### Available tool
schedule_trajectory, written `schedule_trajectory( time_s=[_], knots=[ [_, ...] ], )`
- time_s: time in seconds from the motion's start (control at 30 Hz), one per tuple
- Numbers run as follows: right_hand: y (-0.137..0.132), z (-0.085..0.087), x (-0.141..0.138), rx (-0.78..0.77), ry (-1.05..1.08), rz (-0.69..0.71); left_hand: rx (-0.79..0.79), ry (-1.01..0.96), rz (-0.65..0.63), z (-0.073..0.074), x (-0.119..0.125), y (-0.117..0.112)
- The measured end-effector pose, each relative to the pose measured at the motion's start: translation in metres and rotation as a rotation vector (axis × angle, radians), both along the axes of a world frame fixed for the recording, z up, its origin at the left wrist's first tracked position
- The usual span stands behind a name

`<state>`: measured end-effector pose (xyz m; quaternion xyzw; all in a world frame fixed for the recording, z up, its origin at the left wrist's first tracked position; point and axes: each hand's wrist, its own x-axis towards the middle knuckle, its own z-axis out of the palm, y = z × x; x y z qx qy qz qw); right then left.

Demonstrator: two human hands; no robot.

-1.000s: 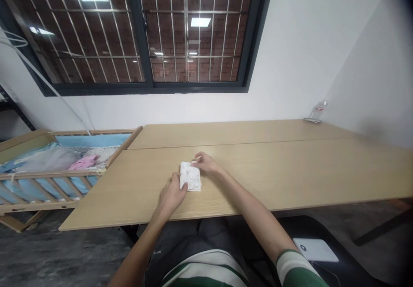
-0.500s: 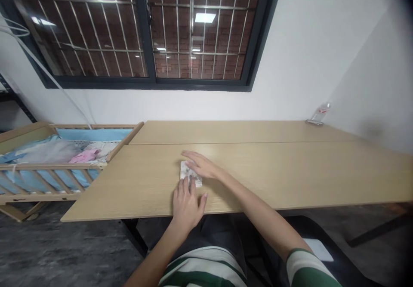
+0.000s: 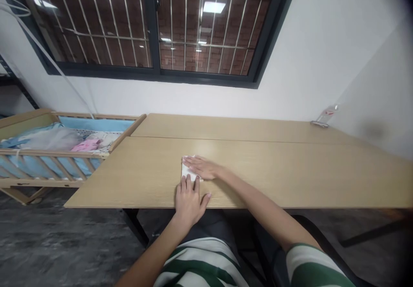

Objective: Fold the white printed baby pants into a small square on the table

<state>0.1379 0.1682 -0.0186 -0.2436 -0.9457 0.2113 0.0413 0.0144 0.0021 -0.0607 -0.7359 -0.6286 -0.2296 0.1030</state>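
A small white folded square (image 3: 190, 174), paper or cloth, lies flat near the front edge of the wooden table (image 3: 135, 179); its kind is not clear. My left hand (image 3: 188, 197) rests at its near edge, fingers extended forward onto it and thumb spread to the right. Coming in from the right, my right hand (image 3: 204, 168) lies flat across its upper right part with the fingers stretched out. Both hands are open, pressing on the square rather than gripping it. Part of the square is hidden under the fingers.
A wooden crib (image 3: 61, 152) with blue lining and a pink cloth (image 3: 86, 145) stands left of the table. At the back right corner a clear bottle (image 3: 328, 114) leans beside a flat dark-edged item (image 3: 319, 124). A barred window (image 3: 206, 33) is above the table.
My right hand has flattened down onto the white square. Grey printed marks seen on it before no longer show, and a plain white surface is visible. The camera view has tilted slightly.
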Motion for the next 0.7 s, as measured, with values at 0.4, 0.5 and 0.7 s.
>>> schedule_trajectory(
  time_s=[0.4,0.5,0.7],
  knots=[
    [0.027,-0.017,0.0,0.031,0.102,-0.064,-0.032,0.012,-0.008,-0.003,-0.002,-0.001],
    [0.028,-0.018,0.0,0.024,0.123,-0.065,-0.033,0.004,-0.01,-0.002,-0.003,-0.001],
    [0.029,-0.021,-0.001,-0.014,0.158,-0.078,-0.048,-0.014,-0.009,-0.003,0.001,-0.003]
  ],
)
